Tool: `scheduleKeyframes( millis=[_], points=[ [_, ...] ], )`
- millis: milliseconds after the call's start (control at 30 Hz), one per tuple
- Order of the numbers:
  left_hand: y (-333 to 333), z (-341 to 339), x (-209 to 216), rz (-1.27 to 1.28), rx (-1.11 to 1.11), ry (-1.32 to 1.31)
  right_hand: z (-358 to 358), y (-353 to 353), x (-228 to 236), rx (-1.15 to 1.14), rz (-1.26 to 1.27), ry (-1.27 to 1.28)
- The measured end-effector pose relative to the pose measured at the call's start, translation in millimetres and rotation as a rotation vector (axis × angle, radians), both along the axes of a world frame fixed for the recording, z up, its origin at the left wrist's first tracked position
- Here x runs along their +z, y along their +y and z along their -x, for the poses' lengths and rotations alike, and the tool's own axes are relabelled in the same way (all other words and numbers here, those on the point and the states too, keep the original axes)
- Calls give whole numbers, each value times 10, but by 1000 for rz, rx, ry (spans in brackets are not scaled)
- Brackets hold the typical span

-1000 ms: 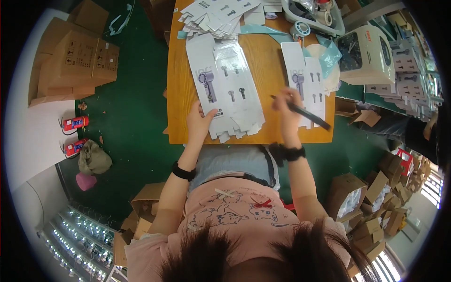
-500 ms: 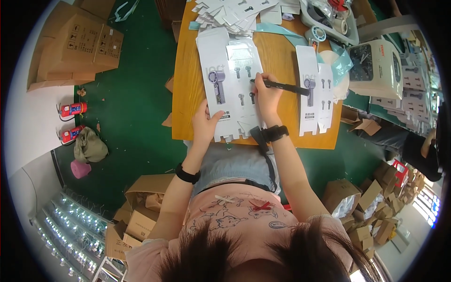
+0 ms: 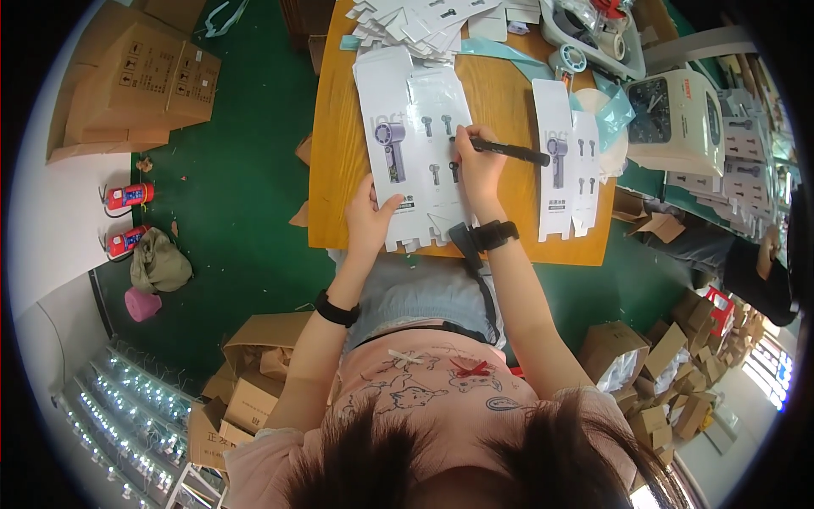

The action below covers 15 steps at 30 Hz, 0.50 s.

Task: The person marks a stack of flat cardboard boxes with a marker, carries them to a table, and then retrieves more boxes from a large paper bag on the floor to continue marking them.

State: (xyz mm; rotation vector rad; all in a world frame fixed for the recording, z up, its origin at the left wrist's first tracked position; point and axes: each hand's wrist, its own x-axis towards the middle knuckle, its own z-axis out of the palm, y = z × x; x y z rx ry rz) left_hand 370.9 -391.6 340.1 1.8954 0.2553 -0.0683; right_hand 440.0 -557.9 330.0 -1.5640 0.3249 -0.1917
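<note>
A stack of flattened white boxes (image 3: 411, 191), printed with a purple handheld fan, lies on the wooden table in front of me. My left hand (image 3: 370, 216) grips the stack's lower left edge, its thumb on top and its fingers curled at the side. Pinched in my right hand (image 3: 482, 165) is a black marker pen (image 3: 517, 153), held nearly level over the right part of the stack. The pen's left end is near the printed small fans, partly hidden by my fingers; I cannot tell whether it touches the card. To the right lies another flattened box (image 3: 555, 191).
More flattened boxes (image 3: 415, 30) are heaped at the table's far edge. A light blue handheld fan (image 3: 570, 59) and a grey bin of items (image 3: 627, 64) stand at the far right, near a white time clock (image 3: 678, 127). Cardboard cartons (image 3: 170, 81) and fire extinguishers (image 3: 129, 196) are at the left.
The right hand and pen have shifted slightly toward the upper left over the stack. The left hand keeps its place on the edge. The whole view has moved a little.
</note>
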Motion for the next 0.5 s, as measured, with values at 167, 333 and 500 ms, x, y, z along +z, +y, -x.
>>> scheduleKeyframes(
  millis=[167,333,500],
  points=[
    [2,3,-1,-110,1,5,124,-22,131,-56,-125,11],
    [27,2,-141,-127,41,-41,580,-173,89,126,-17,-43],
    [14,6,-142,-60,49,-36,768,-164,-3,318,214,-74]
  ],
)
